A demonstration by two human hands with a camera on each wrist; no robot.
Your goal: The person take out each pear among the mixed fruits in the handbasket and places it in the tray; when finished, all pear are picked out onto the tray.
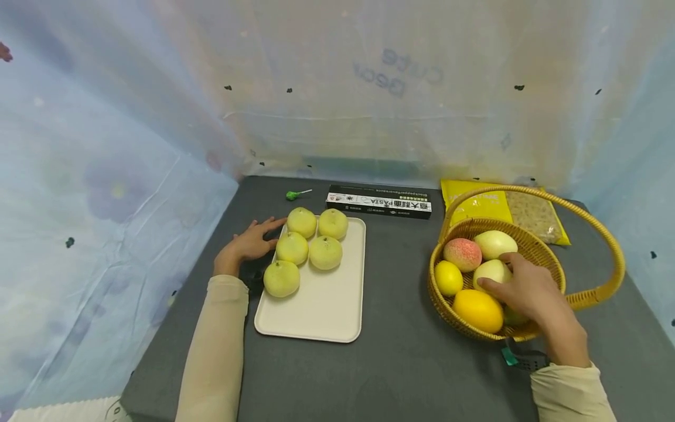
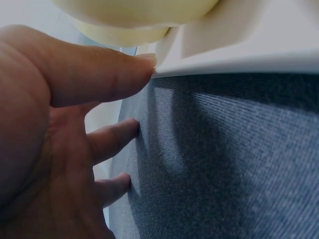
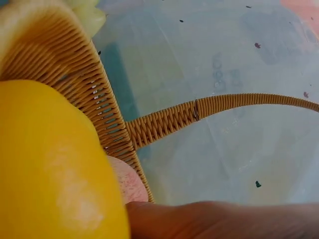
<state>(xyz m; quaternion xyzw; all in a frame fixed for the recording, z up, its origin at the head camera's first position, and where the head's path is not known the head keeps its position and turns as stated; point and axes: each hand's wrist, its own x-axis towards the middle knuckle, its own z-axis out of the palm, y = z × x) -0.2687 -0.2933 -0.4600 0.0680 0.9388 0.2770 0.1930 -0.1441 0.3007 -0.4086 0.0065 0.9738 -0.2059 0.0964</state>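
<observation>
Several round, pale yellow-green fruits (image 1: 325,253) sit on the left and far parts of a cream tray (image 1: 329,313). My left hand (image 1: 253,241) is at the tray's left edge, fingers spread. In the left wrist view its thumb (image 2: 107,72) touches the tray rim, while other fingertips reach the dark tabletop. Over the wicker basket (image 1: 545,258), my right hand (image 1: 532,290) holds a pale oval fruit (image 1: 491,273) between thumb and fingers. Around it lie a pink-red peach (image 1: 463,254), a small yellow fruit (image 1: 449,278), a larger orange-yellow fruit (image 1: 478,310) and another pale fruit (image 1: 495,244).
The basket's tall handle (image 1: 606,234) arches toward the right. Behind the basket lies a yellow bag (image 1: 474,202) with a clear window. A black-and-white pasta box (image 1: 378,201) and a green lollipop (image 1: 293,195) lie behind the tray. Printed curtains surround the dark table (image 1: 401,363).
</observation>
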